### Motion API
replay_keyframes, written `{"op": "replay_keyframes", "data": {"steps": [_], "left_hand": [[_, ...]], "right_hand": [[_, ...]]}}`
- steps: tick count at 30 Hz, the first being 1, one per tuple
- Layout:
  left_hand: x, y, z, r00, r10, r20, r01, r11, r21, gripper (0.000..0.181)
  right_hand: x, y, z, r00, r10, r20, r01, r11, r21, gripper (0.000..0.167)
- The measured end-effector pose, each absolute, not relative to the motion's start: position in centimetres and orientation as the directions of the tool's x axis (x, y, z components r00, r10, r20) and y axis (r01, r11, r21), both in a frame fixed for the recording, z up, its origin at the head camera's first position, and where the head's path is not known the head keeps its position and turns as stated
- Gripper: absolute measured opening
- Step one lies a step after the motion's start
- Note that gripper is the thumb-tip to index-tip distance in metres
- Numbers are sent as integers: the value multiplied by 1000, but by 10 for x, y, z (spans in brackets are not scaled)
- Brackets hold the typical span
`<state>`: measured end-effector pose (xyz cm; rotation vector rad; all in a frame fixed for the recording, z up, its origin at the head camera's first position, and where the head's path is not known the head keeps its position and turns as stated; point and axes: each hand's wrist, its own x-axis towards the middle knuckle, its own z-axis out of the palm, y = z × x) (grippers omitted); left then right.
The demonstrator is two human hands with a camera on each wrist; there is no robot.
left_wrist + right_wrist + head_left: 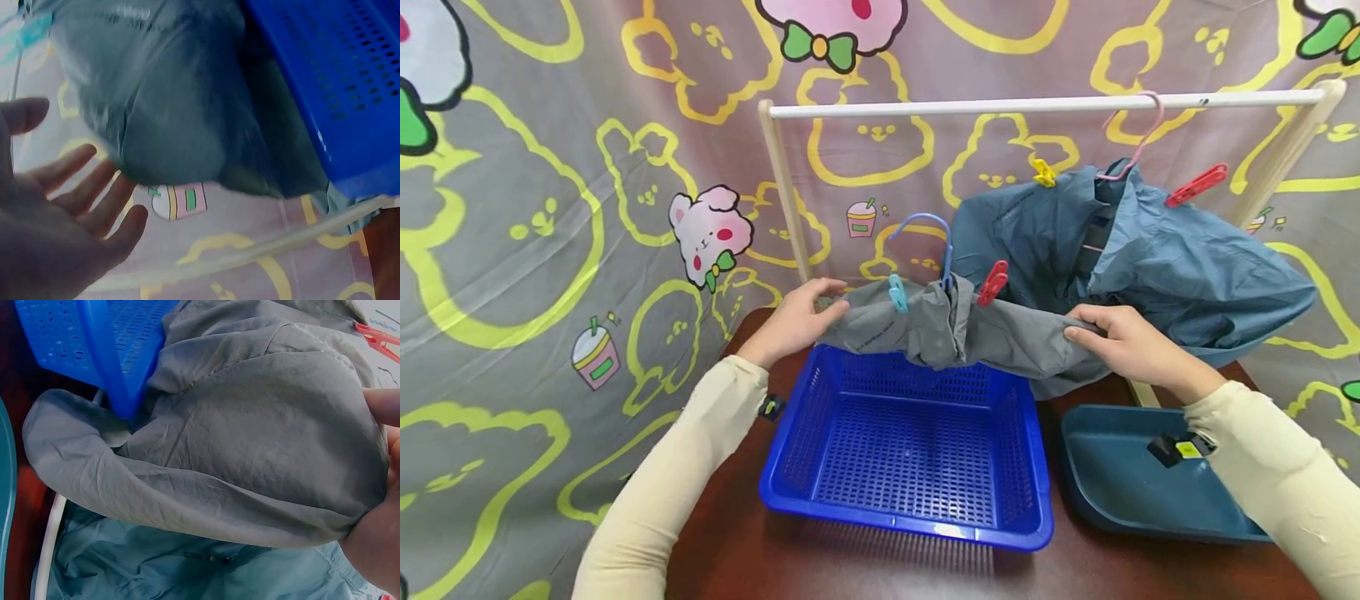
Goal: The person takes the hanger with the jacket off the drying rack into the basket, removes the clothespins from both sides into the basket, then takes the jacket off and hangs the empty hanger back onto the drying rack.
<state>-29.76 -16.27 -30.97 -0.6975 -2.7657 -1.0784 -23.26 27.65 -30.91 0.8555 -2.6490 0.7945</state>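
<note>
Grey garment (1007,335) lies crosswise; your right hand (1122,343) pinches one end, left hand (796,321) loosely spread beside the other.

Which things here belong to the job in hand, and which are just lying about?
Job in hand:
gray garment, pinched by the right hand, with the left hand at its other end
blue hanger, hook rising from the garment
turquoise clip and red clip, on the garment

Apparently not in use:
blue basket
teal tray
blue garment on a pink hanger
white rail
</note>
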Motion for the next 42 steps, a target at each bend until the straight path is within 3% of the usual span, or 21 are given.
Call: {"op": "replay_keyframes", "data": {"steps": [4,17,26,35,42], "left_hand": [[-296,-152,-319,-860,468,202,485,628,608,50],[-295,-147,-342,-814,577,57,425,527,736,38],[-294,-145,-349,-810,584,45,370,451,812,38],[-295,-144,-353,-817,571,80,360,398,844,36],[-295,-144,-355,-822,567,58,334,396,855,36]], "right_hand": [[-232,279,-313,-798,-472,375,-602,664,-444,10],[-238,289,-328,-811,-489,322,-585,652,-483,10],[-242,293,-329,-825,-493,276,-561,653,-509,10],[-245,290,-328,-801,-488,347,-596,706,-383,6],[-243,285,-326,-804,-485,344,-587,739,-332,14]]}}
